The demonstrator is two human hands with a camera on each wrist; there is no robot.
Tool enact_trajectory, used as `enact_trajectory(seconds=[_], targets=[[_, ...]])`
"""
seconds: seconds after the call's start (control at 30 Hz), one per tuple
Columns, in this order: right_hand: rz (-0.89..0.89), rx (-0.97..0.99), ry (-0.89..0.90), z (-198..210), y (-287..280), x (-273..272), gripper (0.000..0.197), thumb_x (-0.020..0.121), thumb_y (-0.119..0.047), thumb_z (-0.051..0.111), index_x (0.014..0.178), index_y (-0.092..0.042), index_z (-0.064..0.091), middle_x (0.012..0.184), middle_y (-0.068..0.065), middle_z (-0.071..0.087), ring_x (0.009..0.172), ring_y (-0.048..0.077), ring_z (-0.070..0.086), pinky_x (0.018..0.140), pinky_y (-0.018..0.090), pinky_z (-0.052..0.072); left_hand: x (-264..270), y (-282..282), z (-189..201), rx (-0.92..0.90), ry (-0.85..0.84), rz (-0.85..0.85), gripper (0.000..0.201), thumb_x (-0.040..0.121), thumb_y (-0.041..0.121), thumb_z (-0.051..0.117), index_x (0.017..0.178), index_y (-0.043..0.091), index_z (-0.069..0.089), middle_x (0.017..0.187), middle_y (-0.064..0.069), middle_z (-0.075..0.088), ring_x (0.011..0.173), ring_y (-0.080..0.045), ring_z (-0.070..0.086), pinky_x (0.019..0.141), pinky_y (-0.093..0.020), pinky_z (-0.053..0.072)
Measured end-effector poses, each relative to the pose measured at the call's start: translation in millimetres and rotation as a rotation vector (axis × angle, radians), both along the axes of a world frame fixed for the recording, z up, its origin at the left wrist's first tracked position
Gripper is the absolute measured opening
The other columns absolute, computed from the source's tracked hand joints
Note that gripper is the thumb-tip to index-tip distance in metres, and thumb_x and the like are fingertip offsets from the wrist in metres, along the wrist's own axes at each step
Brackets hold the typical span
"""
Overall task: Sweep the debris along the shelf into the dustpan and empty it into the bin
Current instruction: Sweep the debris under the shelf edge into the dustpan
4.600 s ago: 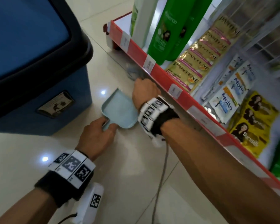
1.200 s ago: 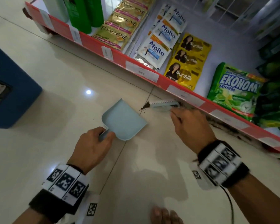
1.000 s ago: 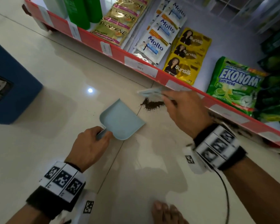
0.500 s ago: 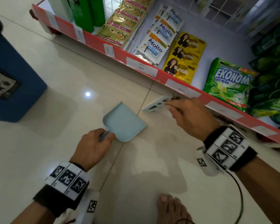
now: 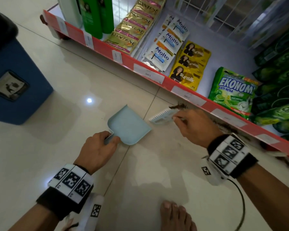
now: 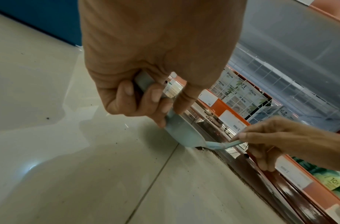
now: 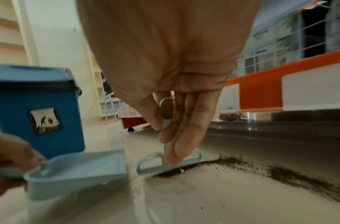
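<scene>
The light blue dustpan [image 5: 128,125] lies flat on the tiled floor, its mouth towards the shelf. My left hand [image 5: 98,147] grips its short handle [image 6: 146,84]. To the right, my right hand [image 5: 193,125] pinches the handle of the small light blue brush [image 5: 162,116], whose head [image 7: 169,163] rests on the floor just right of the dustpan [image 7: 78,171]. Dark crumbly debris [image 7: 232,162] lies against the brush head and trails right along the foot of the shelf [image 5: 227,127]. The blue bin [image 5: 15,90] stands at the left.
The red-edged bottom shelf [image 5: 150,75] runs diagonally from upper left to lower right, stocked with shampoo bottles [image 5: 92,15], sachet strips [image 5: 163,52] and a green packet [image 5: 232,92]. My bare foot [image 5: 175,215] is at the bottom. A wrist cable [image 5: 242,205] hangs at the right.
Both hands have shifted right along the shelf, away from the bin. In the last second the brush rose off a small debris pile and came down again beside the dustpan, which barely moved.
</scene>
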State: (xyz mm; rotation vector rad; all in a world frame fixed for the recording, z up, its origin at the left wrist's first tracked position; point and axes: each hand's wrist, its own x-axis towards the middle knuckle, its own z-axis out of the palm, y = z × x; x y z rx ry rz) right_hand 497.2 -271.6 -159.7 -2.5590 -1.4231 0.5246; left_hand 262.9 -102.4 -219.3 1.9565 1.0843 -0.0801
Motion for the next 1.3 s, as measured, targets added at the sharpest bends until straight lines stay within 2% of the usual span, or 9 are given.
enact_trajectory(seconds=[0.23,0.43,0.6,0.73,0.87,1.03,1.17,1.23,1.3], targets=[[0.112,0.238,0.006,25.2,45.8,0.9,0.029,0.102,-0.022,0.043,0.105,-0.009,0.069,0.074,0.007,0.067,0.063,0.020,0.060,0.059,0.034,0.048,6.7,-10.0,-0.6,-0.010,-0.006,-0.043,0.042,0.090,0.041,0.053,0.063,0.010,0.046,0.051,0.005,0.043,0.048,-0.012,0.037,0.049,-0.026,0.031],[0.232,0.079,-0.243,18.7,100.1,0.2,0.040,0.103,-0.022,0.039,0.141,-0.010,0.045,0.106,0.009,0.070,0.092,0.025,0.067,0.084,0.041,0.055,-5.3,-9.8,-2.6,0.030,0.018,-0.046,0.050,0.092,0.045,0.051,0.071,0.001,0.053,0.053,0.003,0.045,0.048,-0.012,0.039,0.048,-0.026,0.031],[0.233,0.051,-0.230,17.4,90.9,0.8,0.036,0.100,-0.015,0.047,0.135,-0.012,0.050,0.117,0.011,0.068,0.098,0.026,0.068,0.085,0.039,0.058,-12.6,-7.2,-1.9,0.038,0.029,-0.035,0.048,0.092,0.047,0.050,0.065,0.008,0.049,0.053,0.003,0.044,0.048,-0.012,0.039,0.049,-0.026,0.030],[0.246,-0.030,-0.276,10.0,79.0,2.0,0.023,0.098,-0.005,0.046,0.113,-0.014,0.060,0.088,0.005,0.062,0.082,0.027,0.065,0.068,0.033,0.050,-9.8,-9.4,-1.2,0.034,0.027,-0.050,0.049,0.092,0.045,0.051,0.069,0.002,0.053,0.054,0.002,0.045,0.049,-0.012,0.039,0.049,-0.026,0.031],[0.303,-0.113,-0.266,4.8,59.7,2.1,0.041,0.098,-0.003,0.042,0.133,-0.018,0.057,0.094,0.006,0.057,0.079,0.026,0.056,0.064,0.034,0.043,-5.4,-11.5,2.2,0.039,0.018,-0.079,0.047,0.092,0.043,0.051,0.069,0.002,0.053,0.052,0.003,0.045,0.047,-0.012,0.039,0.048,-0.026,0.031],[0.299,-0.159,-0.217,3.0,8.9,16.0,0.035,0.100,-0.011,0.044,0.129,-0.020,0.062,0.087,0.002,0.054,0.082,0.023,0.057,0.065,0.025,0.034,-6.9,-11.4,3.2,0.017,0.034,-0.085,0.043,0.091,0.041,0.052,0.064,0.008,0.048,0.052,0.003,0.044,0.047,-0.012,0.037,0.047,-0.026,0.029],[0.286,-0.077,-0.051,11.6,-10.1,23.1,0.021,0.096,-0.026,0.059,0.111,-0.018,0.072,0.072,-0.015,0.046,0.064,0.002,0.044,0.055,0.009,0.024,-7.1,-9.7,1.3,0.021,0.047,-0.081,0.046,0.091,0.043,0.051,0.070,0.002,0.054,0.053,0.002,0.047,0.048,-0.012,0.040,0.048,-0.026,0.030],[0.290,0.015,-0.004,14.0,-5.0,21.9,0.019,0.097,-0.026,0.059,0.105,-0.018,0.074,0.067,-0.016,0.045,0.061,0.001,0.043,0.057,0.009,0.027,-6.5,-9.2,0.8,0.019,0.048,-0.083,0.048,0.091,0.044,0.051,0.075,0.000,0.058,0.054,0.001,0.048,0.049,-0.013,0.041,0.048,-0.027,0.031],[0.282,0.101,-0.040,13.5,7.4,19.5,0.020,0.098,-0.023,0.056,0.105,-0.014,0.073,0.069,-0.008,0.047,0.065,0.012,0.047,0.060,0.020,0.026,-5.4,-9.8,0.9,0.021,0.052,-0.093,0.049,0.091,0.046,0.050,0.077,-0.001,0.060,0.055,0.000,0.049,0.050,-0.014,0.042,0.048,-0.027,0.032]])
